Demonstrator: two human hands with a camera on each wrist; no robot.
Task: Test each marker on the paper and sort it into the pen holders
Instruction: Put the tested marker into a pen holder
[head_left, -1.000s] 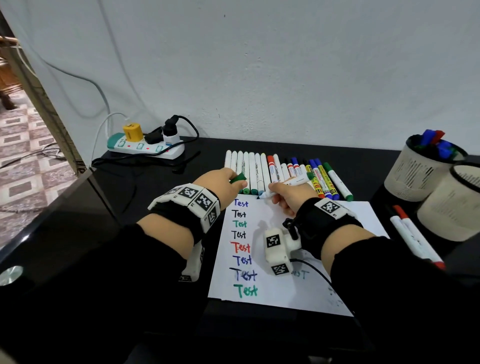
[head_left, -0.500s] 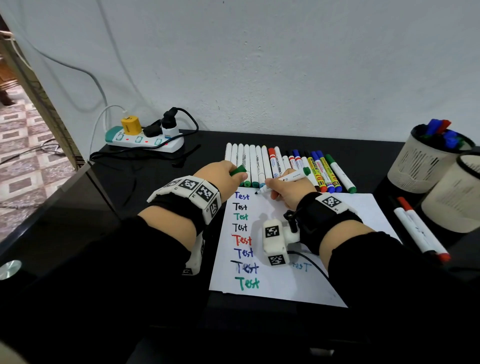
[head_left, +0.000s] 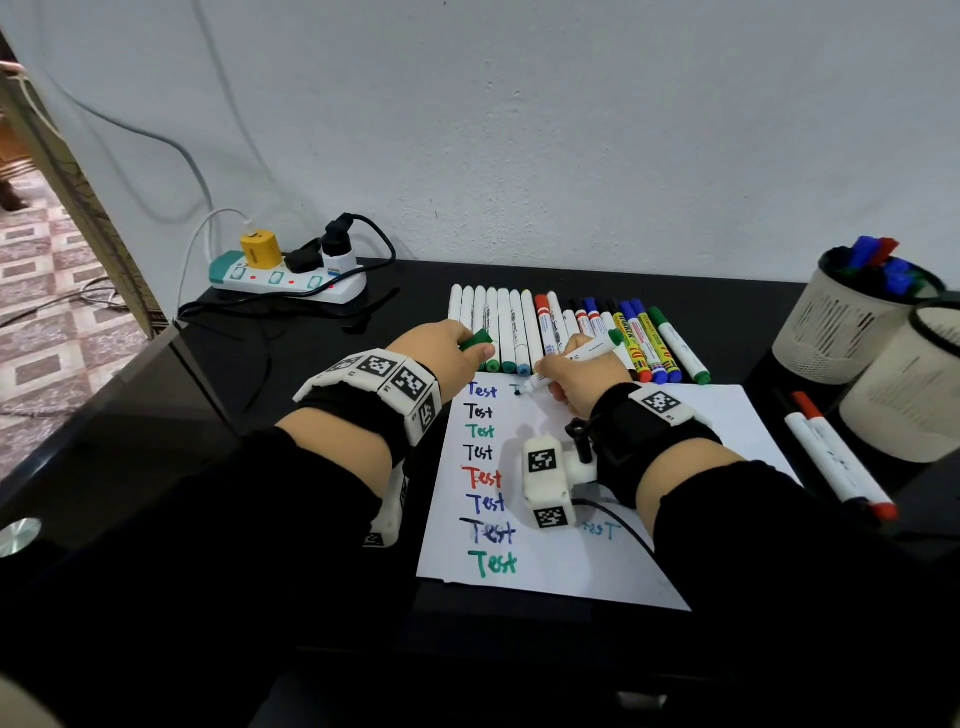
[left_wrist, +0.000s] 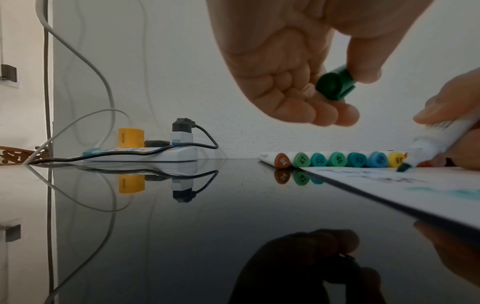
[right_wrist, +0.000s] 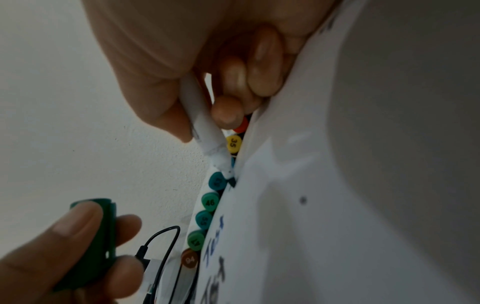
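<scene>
Your right hand (head_left: 582, 376) grips the marker (head_left: 576, 361) in a writing hold, nib down on the paper (head_left: 691, 431) beside the top blue "Test". A second ago the nib sat above the sheet; now a green stroke starts there, so this marker looks to work, though the mark is too small to judge well. Your left hand (head_left: 441, 353) pinches the green cap (head_left: 475, 340) just above the tabletop (head_left: 311, 395), at the paper's far left corner. Untested markers (head_left: 519, 332) lie in a row past the paper. The holders (head_left: 852, 322) stand well right. Next: finish the word, recap, drop it in a holder.
</scene>
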